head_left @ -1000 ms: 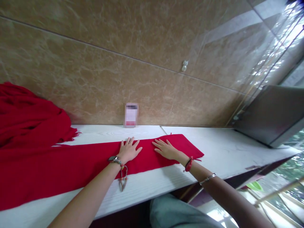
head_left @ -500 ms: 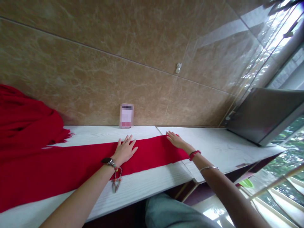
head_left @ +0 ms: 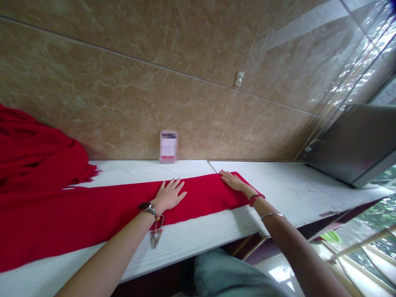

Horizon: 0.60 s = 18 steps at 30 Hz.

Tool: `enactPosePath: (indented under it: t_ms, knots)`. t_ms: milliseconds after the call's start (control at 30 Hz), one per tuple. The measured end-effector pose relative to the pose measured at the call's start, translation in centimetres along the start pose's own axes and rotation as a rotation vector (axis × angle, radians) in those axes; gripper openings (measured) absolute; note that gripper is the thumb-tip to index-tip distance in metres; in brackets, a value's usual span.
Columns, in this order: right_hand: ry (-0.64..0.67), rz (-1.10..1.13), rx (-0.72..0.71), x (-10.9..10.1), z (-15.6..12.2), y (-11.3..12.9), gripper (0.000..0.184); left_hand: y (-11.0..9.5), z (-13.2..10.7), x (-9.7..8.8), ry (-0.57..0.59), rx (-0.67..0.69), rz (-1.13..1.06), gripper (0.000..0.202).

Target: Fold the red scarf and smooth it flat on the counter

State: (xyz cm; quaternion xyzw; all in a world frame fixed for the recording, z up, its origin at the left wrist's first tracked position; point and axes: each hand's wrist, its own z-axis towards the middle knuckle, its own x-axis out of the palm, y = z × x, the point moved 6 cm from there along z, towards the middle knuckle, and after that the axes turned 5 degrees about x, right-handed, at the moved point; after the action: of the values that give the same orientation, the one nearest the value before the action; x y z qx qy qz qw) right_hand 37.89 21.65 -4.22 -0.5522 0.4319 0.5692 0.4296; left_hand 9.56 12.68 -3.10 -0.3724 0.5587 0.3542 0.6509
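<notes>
A long red scarf (head_left: pixel 108 210) lies as a flat strip along the white countertop (head_left: pixel 287 189). Its left part joins or lies against a bunched heap of red cloth (head_left: pixel 40 152) with a fringe; which of the two I cannot tell. My left hand (head_left: pixel 169 195) rests flat on the middle of the strip, fingers spread, a watch and a beaded bracelet on the wrist. Near the strip's right end my right hand (head_left: pixel 234 181) lies palm down on the cloth with fingers stretched out.
A phone-shaped pinkish object (head_left: pixel 168 147), blurred out, leans on the brown tiled wall (head_left: pixel 130 95) at the back. To the right stands a dark grey box-like appliance (head_left: pixel 349 144). The counter's front edge runs close before my legs, with a green item (head_left: pixel 331 236) lower right.
The view has shifted slightly, so most things sit a little higher and further right. Both hands stay flat on the scarf, and more of its right end shows beyond my right hand.
</notes>
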Motion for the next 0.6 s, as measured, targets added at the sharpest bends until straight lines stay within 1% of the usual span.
enactPosePath:
  t_ms: [67,133,167,233,267,333,400,467,500,533,567,600]
  knots:
    - [0.020,0.007,0.153,0.0,-0.3,-3.2,0.049,-0.1,0.0,-0.1,-0.001,0.002,-0.008,0.054]
    - [0.020,0.011,0.290,-0.5,-0.6,-5.3,0.050,-0.1,-0.1,-0.2,0.002,0.002,-0.014,0.052]
    - [0.009,0.011,0.332,-0.8,-0.8,-5.8,0.051,-0.2,-0.2,-0.2,0.000,0.000,-0.016,0.052]
    - [-0.021,0.006,0.356,-1.7,-0.9,-5.6,0.051,-0.3,-0.2,-0.5,-0.023,0.002,-0.014,0.050]
    - [-0.043,0.008,0.342,-2.2,-0.9,-4.8,0.050,-0.4,-0.3,-0.6,-0.047,0.013,-0.007,0.049]
    - [-0.086,0.017,0.236,-2.8,-1.0,-1.8,0.050,-0.9,-0.3,-1.0,-0.108,0.053,0.014,0.047]
    - [-0.129,0.036,-0.036,-2.9,-1.5,3.2,0.051,-1.3,-0.3,-1.2,-0.134,0.092,0.023,0.047]
    - [-0.122,0.048,-0.264,-2.3,-2.4,7.8,0.051,-1.4,-0.2,-0.8,-0.086,0.097,0.010,0.049]
    - [-0.102,0.042,-0.332,-1.9,-2.9,9.4,0.051,-1.4,-0.1,-0.6,-0.050,0.090,0.002,0.050]
    - [-0.077,0.026,-0.381,-1.5,-3.2,10.6,0.051,-1.3,-0.1,-0.3,-0.016,0.082,-0.004,0.051]
    - [-0.054,0.009,-0.400,-1.1,-3.4,11.1,0.051,-1.2,-0.1,-0.1,0.009,0.076,-0.006,0.052]
    - [-0.036,-0.006,-0.391,-0.8,-3.4,10.9,0.051,-1.2,-0.1,0.0,0.022,0.073,-0.005,0.052]
